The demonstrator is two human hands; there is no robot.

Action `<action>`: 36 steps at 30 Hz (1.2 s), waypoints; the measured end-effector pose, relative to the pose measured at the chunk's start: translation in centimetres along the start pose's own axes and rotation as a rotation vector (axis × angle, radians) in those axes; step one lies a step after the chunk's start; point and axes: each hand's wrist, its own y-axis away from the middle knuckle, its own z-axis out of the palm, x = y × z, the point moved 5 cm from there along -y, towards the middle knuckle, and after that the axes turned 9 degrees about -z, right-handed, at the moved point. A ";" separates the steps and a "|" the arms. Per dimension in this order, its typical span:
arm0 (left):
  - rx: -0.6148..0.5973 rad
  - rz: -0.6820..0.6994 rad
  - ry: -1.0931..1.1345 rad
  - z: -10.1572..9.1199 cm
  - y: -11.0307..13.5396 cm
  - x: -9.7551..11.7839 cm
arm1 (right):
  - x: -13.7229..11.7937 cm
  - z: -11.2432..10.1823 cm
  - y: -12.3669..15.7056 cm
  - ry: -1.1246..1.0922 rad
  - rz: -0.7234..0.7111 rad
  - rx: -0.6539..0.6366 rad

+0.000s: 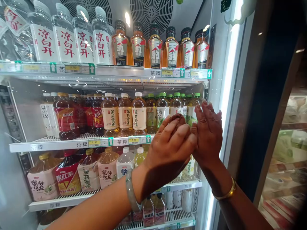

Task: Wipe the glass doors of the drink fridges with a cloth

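Observation:
My left hand (pixel 169 148), with a pale jade bangle on its wrist, reaches up from the lower left to the right end of the middle shelf. Its fingers are pressed together and curled round a green-capped tea bottle (pixel 177 103), and the hand hides the bottle's lower body. My right hand (pixel 208 129), with a gold bracelet on its wrist, is right beside the left hand and touches it. The right fingers are stretched upward, with the palm flat against the last green-capped bottle (pixel 193 107) by the fridge's right wall.
The open drinks fridge has white wire shelves (pixel 59 143) with price tags. Water and amber energy-drink bottles (pixel 137 44) fill the top shelf, and red and beige tea bottles (pixel 110 115) the middle. More bottles (pixel 88 172) stand below. The lit door frame (pixel 230 80) is at the right.

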 end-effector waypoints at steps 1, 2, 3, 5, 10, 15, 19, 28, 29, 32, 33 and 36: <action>-0.002 0.000 -0.002 0.0 -0.2 0.0 | 0.0 0.0 0.0 -0.001 0.001 0.000; -0.005 -0.003 -0.002 -0.1 -0.7 -0.2 | 0.0 -0.1 0.0 -0.002 0.002 0.003; -0.008 -0.014 0.000 -0.2 -1.4 -0.5 | 0.0 -0.1 0.0 -0.002 0.002 0.008; 0.007 -0.059 0.012 -0.3 -3.0 -1.1 | 0.2 -0.1 0.0 -0.004 0.002 0.019; 0.039 -0.035 0.027 0.3 -2.3 -0.3 | 0.5 0.1 0.3 -0.032 -0.011 0.025; -0.014 0.025 0.023 0.6 0.5 0.8 | 0.6 -0.1 0.5 -0.104 -0.013 -0.007; -0.031 0.014 0.034 0.1 -2.5 -0.6 | 0.6 -0.5 0.6 -0.136 -0.022 0.016; 0.013 0.016 0.005 1.5 -0.8 0.8 | 0.9 -0.8 1.0 -0.257 -0.027 0.054; 0.002 0.030 0.007 1.6 -0.5 1.0 | 0.8 -0.8 1.1 -0.273 -0.028 0.062; -0.029 0.038 0.012 1.4 -1.6 0.6 | 0.9 -0.8 1.1 -0.278 -0.018 0.090; -0.035 0.028 0.010 1.3 -2.5 0.3 | 0.9 -0.7 1.2 -0.271 -0.011 0.096; -0.017 -0.007 -0.002 1.1 -4.6 -0.3 | 1.1 -0.6 1.4 -0.254 0.003 0.126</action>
